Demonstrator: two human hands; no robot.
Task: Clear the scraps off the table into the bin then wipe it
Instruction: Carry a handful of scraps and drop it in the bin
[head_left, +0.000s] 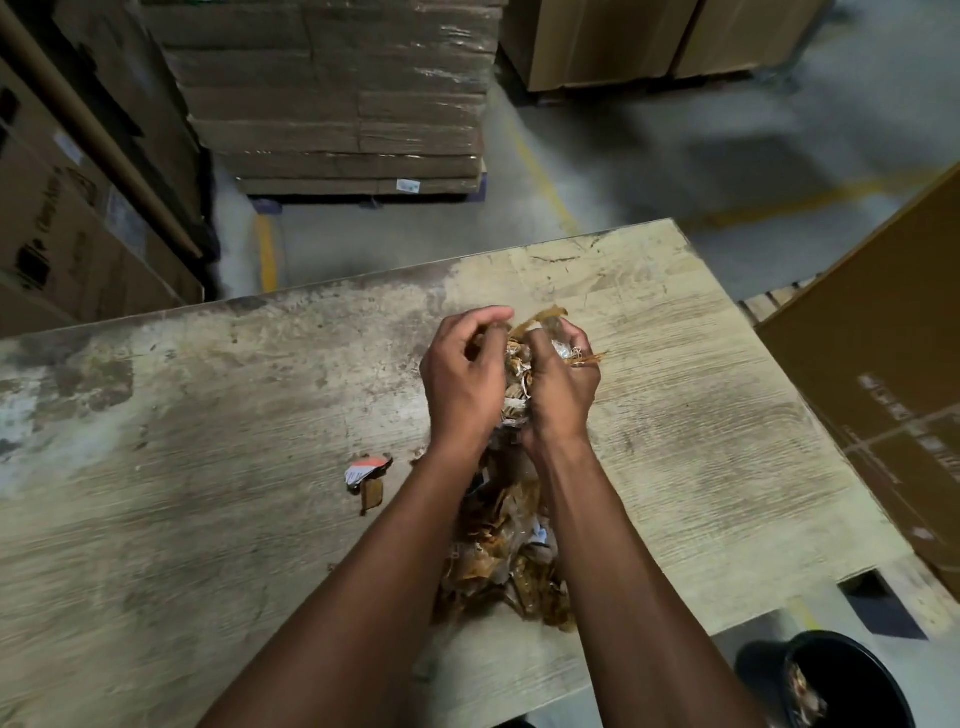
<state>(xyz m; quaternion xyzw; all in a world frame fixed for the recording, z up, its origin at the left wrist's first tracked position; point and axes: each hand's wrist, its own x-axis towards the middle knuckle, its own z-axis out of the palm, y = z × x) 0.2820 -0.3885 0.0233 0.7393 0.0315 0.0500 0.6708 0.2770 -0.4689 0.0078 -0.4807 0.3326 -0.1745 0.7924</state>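
My left hand (460, 379) and my right hand (563, 387) are pressed together above the worn wooden table (182, 467), both closed around a bunch of brown tape and paper scraps (518, 379). Strips of tape stick out past the fingertips. Below my wrists a loose pile of scraps (506, 551) lies on the table between my forearms. A small torn piece with a red and white label (368, 475) lies to the left of the pile. The black bin (852, 686) stands on the floor at the lower right, with some scraps inside.
A wrapped pallet of flat cardboard (337, 98) stands beyond the table. Large cartons (62, 223) line the left side. A big brown carton (893, 395) leans at the table's right edge. The table has a notch cut (878, 608) near its right front corner.
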